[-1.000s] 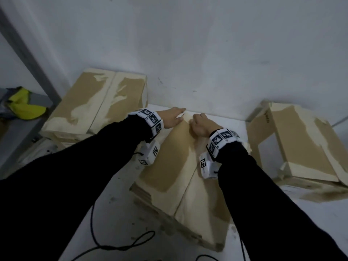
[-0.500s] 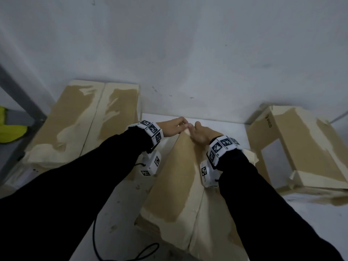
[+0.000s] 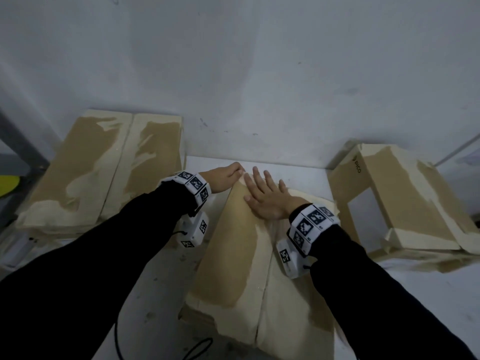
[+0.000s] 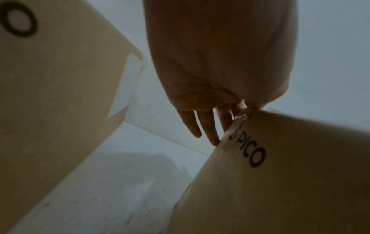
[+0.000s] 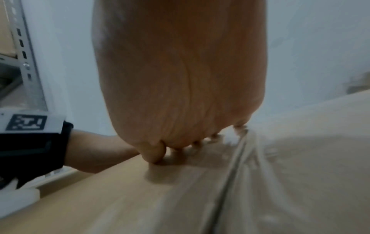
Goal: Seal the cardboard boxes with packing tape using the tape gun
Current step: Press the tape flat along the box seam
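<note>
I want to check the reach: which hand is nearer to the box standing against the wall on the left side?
Left. The left hand grips the far end of the middle box, right beside the left box. The right hand lies flat on the middle box, farther away.

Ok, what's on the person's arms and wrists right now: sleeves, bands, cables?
Both arms are in long black sleeves. Each wrist carries a white band with square black-and-white tag markers: left wristband, right wristband. Under each wrist hangs a white boxy camera unit bearing the same kind of tags: left, right. A thin black cable trails below the left arm. The hands are bare.
</note>
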